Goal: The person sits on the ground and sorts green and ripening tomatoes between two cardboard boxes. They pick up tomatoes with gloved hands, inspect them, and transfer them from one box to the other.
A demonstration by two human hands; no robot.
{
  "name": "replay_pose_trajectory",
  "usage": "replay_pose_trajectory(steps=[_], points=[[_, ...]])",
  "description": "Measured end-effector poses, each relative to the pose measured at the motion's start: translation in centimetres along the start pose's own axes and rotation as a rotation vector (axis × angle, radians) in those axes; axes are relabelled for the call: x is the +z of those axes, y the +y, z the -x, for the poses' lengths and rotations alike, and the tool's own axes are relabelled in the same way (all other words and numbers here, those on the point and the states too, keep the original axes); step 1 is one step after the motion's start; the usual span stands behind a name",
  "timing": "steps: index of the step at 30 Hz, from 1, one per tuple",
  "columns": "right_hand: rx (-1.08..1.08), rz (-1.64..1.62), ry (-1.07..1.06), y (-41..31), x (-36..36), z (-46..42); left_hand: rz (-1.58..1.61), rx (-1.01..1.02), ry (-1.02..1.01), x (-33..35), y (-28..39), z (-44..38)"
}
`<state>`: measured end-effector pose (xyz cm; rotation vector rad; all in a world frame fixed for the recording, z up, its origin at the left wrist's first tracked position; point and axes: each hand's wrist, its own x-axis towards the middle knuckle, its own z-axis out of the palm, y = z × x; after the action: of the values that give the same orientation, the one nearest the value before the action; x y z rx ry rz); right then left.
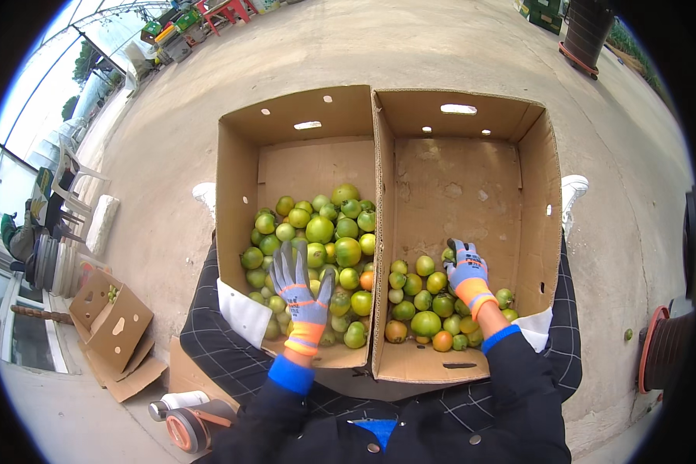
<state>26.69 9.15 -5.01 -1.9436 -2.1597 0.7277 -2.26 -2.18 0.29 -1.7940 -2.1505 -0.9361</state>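
Note:
Two open cardboard boxes stand side by side in front of me. The left box (319, 152) holds many green tomatoes (320, 229), with an orange one (366, 281) by its right wall. My left hand (301, 293), in a grey-and-orange work glove, rests palm down over these tomatoes with fingers apart, gripping none. In the right box (452, 197), a smaller group of green and orange tomatoes (426, 323) lies at the near end. There my right hand (470, 275), gloved alike, has its fingers curled around a green tomato (448, 254), partly hidden by them.
On the floor at left are a tilted cardboard box (110, 319), a white bottle (182, 400) and a grey-and-orange container (188, 429). Stacked buckets (52, 264) and a plastic chair (72, 174) stand beyond. Dark pots (667, 348) and a loose tomato (629, 334) are at right.

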Motion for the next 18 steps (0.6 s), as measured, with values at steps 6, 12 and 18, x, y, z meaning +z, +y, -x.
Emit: replay_pose_trajectory(steps=[6,12,18], points=[[-0.154,-1.413,-0.406,-8.2,-7.2,4.5,0.406,0.325,-0.008,-2.4,6.7,0.1],[-0.216,-1.273,-0.694,-8.3,-6.5,7.4,0.539,0.384,-0.056,-2.3,9.2,0.0],[-0.178,0.146,0.099,-2.3,-7.0,2.5,0.127,-0.087,0.057,-4.0,-1.0,-3.5]])
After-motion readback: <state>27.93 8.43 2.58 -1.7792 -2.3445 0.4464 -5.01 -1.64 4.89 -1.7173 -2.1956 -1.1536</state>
